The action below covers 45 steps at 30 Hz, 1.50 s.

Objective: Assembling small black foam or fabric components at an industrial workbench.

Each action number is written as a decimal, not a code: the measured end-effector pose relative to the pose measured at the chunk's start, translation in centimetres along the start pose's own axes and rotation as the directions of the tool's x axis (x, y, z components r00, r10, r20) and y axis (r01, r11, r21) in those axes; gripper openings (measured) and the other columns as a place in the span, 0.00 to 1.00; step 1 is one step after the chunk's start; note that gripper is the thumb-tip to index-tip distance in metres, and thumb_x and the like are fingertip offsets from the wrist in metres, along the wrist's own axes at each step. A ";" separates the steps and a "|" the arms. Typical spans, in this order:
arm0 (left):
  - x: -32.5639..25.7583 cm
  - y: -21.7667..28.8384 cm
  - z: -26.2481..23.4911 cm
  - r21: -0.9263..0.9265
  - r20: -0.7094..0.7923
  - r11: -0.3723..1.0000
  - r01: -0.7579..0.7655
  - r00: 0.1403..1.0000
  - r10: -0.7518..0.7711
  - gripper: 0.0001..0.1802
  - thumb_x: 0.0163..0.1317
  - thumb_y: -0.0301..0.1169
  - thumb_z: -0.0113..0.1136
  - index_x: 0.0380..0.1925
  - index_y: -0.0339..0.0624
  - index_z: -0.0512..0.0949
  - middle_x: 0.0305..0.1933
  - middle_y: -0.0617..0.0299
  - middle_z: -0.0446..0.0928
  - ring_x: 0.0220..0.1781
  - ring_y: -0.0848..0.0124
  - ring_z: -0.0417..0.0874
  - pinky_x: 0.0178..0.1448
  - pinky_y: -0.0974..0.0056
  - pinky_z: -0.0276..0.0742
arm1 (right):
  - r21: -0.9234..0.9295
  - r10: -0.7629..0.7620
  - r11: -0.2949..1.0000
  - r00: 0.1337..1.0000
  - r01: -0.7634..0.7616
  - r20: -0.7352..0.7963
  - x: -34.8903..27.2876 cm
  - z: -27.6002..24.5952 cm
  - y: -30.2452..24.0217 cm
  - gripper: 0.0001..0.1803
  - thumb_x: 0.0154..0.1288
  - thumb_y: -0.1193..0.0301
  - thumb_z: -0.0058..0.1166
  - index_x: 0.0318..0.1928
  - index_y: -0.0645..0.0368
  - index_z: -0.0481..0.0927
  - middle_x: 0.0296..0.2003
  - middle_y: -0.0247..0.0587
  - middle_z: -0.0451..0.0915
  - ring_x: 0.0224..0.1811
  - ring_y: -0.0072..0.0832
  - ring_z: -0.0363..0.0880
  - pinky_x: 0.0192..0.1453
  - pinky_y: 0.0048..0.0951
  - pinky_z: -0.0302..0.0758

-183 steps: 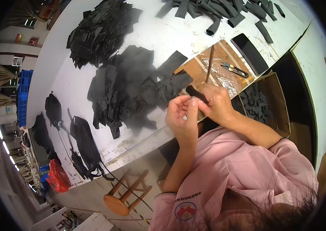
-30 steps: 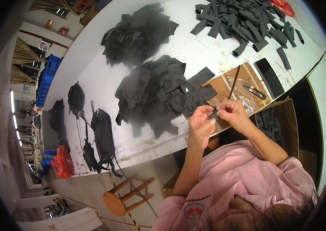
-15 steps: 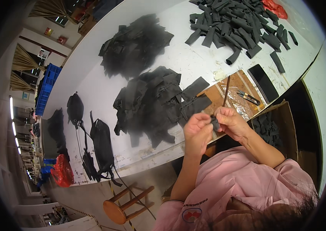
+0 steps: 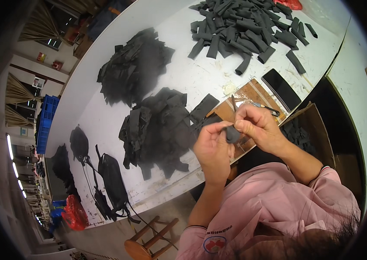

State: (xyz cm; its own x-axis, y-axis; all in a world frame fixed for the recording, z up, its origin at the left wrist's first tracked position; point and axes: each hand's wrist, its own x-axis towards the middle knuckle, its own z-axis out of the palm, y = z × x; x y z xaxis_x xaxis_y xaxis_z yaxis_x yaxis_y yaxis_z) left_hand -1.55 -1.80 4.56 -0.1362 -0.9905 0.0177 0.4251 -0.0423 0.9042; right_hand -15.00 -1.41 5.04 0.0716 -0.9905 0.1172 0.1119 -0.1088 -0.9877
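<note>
A small dark grey fabric piece [image 4: 232, 135] is pinched between my two hands, over the table's front edge. My left hand [image 4: 213, 149] grips it from the left with thumb and fingers together. From the right, my right hand [image 4: 258, 125] presses it between thumb and curled fingers. A thin brown stick [image 4: 233, 103] rises beside the right fingertips; its lower end is hidden, so I cannot tell if it is held. Behind the hands lies a brown board [image 4: 252, 92] with clear plastic on it. Thread snips [image 4: 272, 111] rest there, partly covered by the right hand.
Dark flat fabric pieces form a near heap [image 4: 161, 130] and a far heap [image 4: 135, 65]. Narrow fabric tubes [image 4: 244, 34] pile up at far right. A phone [image 4: 281, 89] lies beside the board. Black pouches [image 4: 112, 177] are at left, a cardboard box [image 4: 317, 125] at right, a stool [image 4: 142, 247] below.
The view has shifted, so the table's contents appear farther left. Both hands stay together on the fabric piece, which now shows as a rounded flap below the fingertips. The stick sits farther left against the right hand.
</note>
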 end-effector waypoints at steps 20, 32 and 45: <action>6.7 -1.4 -1.1 -0.824 0.535 -0.004 0.567 0.774 -0.340 0.15 0.62 0.25 0.34 0.42 0.31 0.70 0.19 0.59 0.70 0.05 0.82 0.53 0.07 0.77 0.49 | 0.144 0.289 0.926 0.902 -0.348 0.322 7.2 -3.8 1.5 0.14 0.57 0.61 0.52 0.23 0.57 0.71 0.15 0.24 0.63 0.15 0.12 0.56 0.18 0.14 0.53; 4.3 -1.8 0.8 -0.536 0.377 0.757 0.375 0.908 -0.183 0.18 0.62 0.22 0.39 0.52 0.34 0.58 0.38 0.51 0.73 0.09 0.84 0.57 0.12 0.79 0.51 | 0.261 0.193 0.911 0.891 -0.318 0.411 6.6 -5.0 2.7 0.15 0.61 0.63 0.47 0.24 0.60 0.70 0.14 0.26 0.63 0.15 0.13 0.57 0.17 0.15 0.54; 4.0 -2.5 0.8 0.425 0.096 0.872 -0.244 0.970 0.224 0.10 0.57 0.24 0.51 0.40 0.36 0.71 0.40 0.62 0.71 0.36 0.78 0.73 0.39 0.74 0.69 | 0.173 0.205 0.944 0.911 -0.281 0.357 6.0 -5.0 6.0 0.14 0.60 0.63 0.48 0.25 0.60 0.71 0.19 0.29 0.68 0.19 0.14 0.61 0.21 0.17 0.59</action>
State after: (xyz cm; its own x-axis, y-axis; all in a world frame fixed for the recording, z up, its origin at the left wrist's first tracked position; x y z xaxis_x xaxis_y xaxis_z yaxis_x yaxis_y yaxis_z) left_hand -3.92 -5.53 2.72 -0.1230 -0.9575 0.2607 0.0231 0.2599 0.9654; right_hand -18.86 -8.43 -0.75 0.4425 -0.8948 -0.0593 0.2568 0.1898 -0.9477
